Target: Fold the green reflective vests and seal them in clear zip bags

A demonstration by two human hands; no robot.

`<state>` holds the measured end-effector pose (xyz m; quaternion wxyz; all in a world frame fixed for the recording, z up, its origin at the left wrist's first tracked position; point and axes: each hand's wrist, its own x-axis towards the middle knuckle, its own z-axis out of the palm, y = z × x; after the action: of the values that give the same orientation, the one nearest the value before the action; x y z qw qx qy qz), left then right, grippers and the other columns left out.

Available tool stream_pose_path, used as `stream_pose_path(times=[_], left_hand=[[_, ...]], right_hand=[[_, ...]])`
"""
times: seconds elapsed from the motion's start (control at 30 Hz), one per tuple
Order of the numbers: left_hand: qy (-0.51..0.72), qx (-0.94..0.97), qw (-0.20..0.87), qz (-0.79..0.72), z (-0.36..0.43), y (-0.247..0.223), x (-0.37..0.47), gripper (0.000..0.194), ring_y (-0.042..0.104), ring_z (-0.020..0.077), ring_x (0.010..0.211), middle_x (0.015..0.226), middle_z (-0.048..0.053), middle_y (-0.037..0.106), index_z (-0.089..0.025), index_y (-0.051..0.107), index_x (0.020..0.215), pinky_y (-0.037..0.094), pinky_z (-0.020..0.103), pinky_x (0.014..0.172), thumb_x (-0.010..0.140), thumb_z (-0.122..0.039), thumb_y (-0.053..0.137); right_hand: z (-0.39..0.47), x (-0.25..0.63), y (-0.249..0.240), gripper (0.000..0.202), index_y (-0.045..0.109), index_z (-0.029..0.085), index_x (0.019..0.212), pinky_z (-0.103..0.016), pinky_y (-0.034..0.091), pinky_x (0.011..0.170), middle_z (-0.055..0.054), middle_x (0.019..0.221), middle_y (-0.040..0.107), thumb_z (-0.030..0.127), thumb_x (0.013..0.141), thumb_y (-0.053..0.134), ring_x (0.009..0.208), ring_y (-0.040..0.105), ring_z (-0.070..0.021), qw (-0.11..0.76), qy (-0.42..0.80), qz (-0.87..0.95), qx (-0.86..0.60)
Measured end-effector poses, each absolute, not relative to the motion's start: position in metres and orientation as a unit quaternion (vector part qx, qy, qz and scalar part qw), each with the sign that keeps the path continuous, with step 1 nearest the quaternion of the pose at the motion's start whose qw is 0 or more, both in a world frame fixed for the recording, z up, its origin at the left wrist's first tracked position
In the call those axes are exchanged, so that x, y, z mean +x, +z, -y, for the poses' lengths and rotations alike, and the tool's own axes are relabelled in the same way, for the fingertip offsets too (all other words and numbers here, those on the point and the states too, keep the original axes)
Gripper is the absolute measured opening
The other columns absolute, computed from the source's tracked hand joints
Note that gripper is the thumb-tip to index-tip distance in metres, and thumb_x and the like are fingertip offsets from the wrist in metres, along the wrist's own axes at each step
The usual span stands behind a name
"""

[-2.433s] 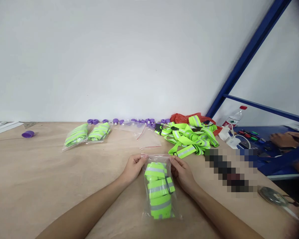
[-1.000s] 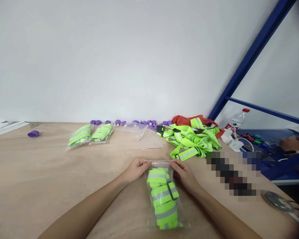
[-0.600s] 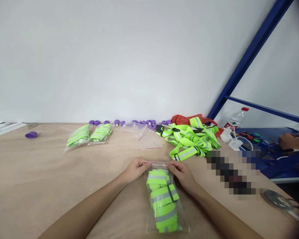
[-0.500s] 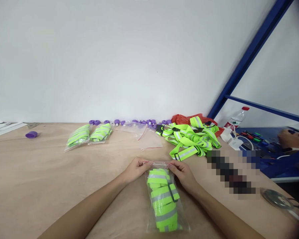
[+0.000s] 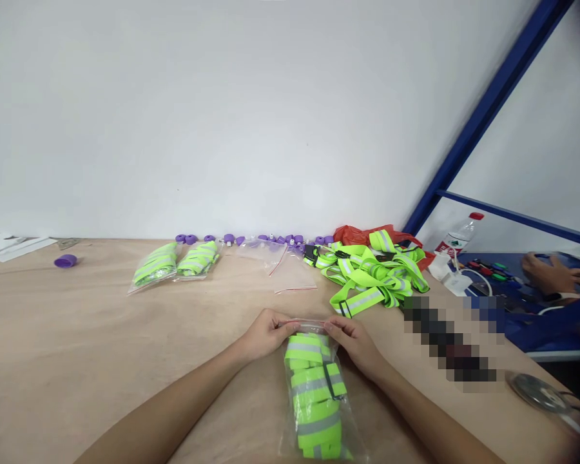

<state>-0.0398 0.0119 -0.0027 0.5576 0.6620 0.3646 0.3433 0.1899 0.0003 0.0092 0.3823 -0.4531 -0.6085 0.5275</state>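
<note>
A clear zip bag with a red line along its top lies in front of me. Inside it is a folded neon-yellow reflective strap with grey stripes and a black buckle. My left hand pinches the left end of the bag's top edge. My right hand pinches the same edge near its right end, thumb on the near side. Both hands are closed on the plastic. Whether the seal is pressed together all along cannot be made out.
Two filled bags lie at the back left. Flat zip bags and purple pieces are along the wall. A heap of loose straps sits back right by a red bag. Another person's hand is beyond a bottle.
My right hand's fingers have shifted slightly along the bag's top edge. The whole view has tilted a little, and the other person's hand has moved.
</note>
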Motion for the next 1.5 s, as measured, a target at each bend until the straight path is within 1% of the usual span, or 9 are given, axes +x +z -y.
stream_pose_path(times=[0.2,0.3,0.4,0.53,0.67,0.83,1.0,1.13,1.5], left_hand=[[0.326,0.653,0.582,-0.359,-0.013,-0.001,-0.038,0.052,0.057,0.0182,0.066,0.075,0.006,0.072,-0.011,0.078,0.089,0.043,0.028,0.064,0.086,-0.06,0.061],[0.355,0.63,0.583,-0.371,-0.013,-0.002,-0.037,0.048,0.057,0.0168,0.066,0.077,0.006,0.071,-0.011,0.075,0.089,0.042,0.027,0.064,0.081,-0.058,0.068],[0.379,0.617,0.576,-0.379,-0.014,-0.002,-0.036,0.043,0.052,0.0131,0.062,0.07,0.002,0.064,-0.012,0.068,0.084,0.037,0.024,0.059,0.077,-0.054,0.073],[0.385,0.625,0.569,-0.37,-0.015,0.001,-0.037,0.037,0.043,0.0098,0.057,0.064,-0.003,0.053,-0.015,0.059,0.078,0.031,0.022,0.055,0.078,-0.049,0.072],[0.385,0.627,0.569,-0.368,-0.014,0.004,-0.037,0.036,0.043,0.01,0.055,0.06,-0.004,0.05,-0.016,0.056,0.074,0.031,0.022,0.053,0.08,-0.049,0.068],[0.388,0.622,0.57,-0.372,-0.014,0.004,-0.037,0.038,0.045,0.0102,0.054,0.06,-0.004,0.051,-0.016,0.055,0.075,0.032,0.022,0.053,0.079,-0.051,0.069],[0.399,0.609,0.576,-0.372,-0.016,0.004,-0.036,0.044,0.046,0.0098,0.054,0.061,-0.004,0.052,-0.017,0.052,0.074,0.033,0.022,0.053,0.079,-0.057,0.069],[0.41,0.583,0.601,-0.362,-0.017,0.005,-0.036,0.048,0.045,0.0089,0.051,0.058,-0.005,0.052,-0.018,0.052,0.073,0.033,0.022,0.051,0.075,-0.061,0.072],[0.418,0.575,0.599,-0.368,-0.015,0.007,-0.036,0.051,0.045,0.0089,0.052,0.06,-0.004,0.055,-0.017,0.053,0.073,0.033,0.022,0.052,0.073,-0.065,0.073]], right_hand=[[0.001,0.189,0.008,0.044,0.07,0.017,0.073,-0.027,0.037,0.062,0.0,0.066,0.059,0.061,0.076,0.068,0.065,0.048,-0.016,0.369,0.504,0.623,-0.471],[0.002,0.188,0.007,0.043,0.071,0.018,0.073,-0.028,0.039,0.062,-0.001,0.067,0.061,0.06,0.077,0.067,0.066,0.05,-0.0172,0.373,0.49,0.624,-0.48],[0.003,0.188,0.005,0.042,0.072,0.018,0.074,-0.029,0.04,0.063,-0.002,0.068,0.064,0.06,0.077,0.067,0.067,0.052,-0.0182,0.381,0.482,0.626,-0.481],[0.002,0.188,0.003,0.041,0.074,0.017,0.075,-0.028,0.04,0.062,-0.002,0.068,0.065,0.058,0.077,0.068,0.066,0.053,-0.0182,0.391,0.479,0.622,-0.48],[0.003,0.188,0.004,0.04,0.072,0.017,0.073,-0.028,0.04,0.062,-0.001,0.067,0.064,0.057,0.077,0.068,0.065,0.052,-0.0173,0.397,0.48,0.619,-0.478],[0.003,0.188,0.005,0.04,0.069,0.018,0.069,-0.027,0.037,0.058,0.0,0.062,0.059,0.057,0.075,0.069,0.061,0.047,-0.0152,0.404,0.478,0.608,-0.488],[0.001,0.189,0.004,0.041,0.071,0.018,0.069,-0.027,0.038,0.058,-0.001,0.062,0.061,0.058,0.074,0.069,0.061,0.049,-0.016,0.424,0.47,0.598,-0.491],[0.002,0.188,0.007,0.041,0.072,0.018,0.069,-0.028,0.039,0.058,-0.001,0.063,0.062,0.058,0.075,0.068,0.061,0.05,-0.0167,0.435,0.46,0.594,-0.496],[0.001,0.188,0.008,0.043,0.07,0.018,0.067,-0.029,0.041,0.06,0.0,0.063,0.061,0.061,0.073,0.069,0.061,0.05,-0.0169,0.431,0.466,0.598,-0.49]])
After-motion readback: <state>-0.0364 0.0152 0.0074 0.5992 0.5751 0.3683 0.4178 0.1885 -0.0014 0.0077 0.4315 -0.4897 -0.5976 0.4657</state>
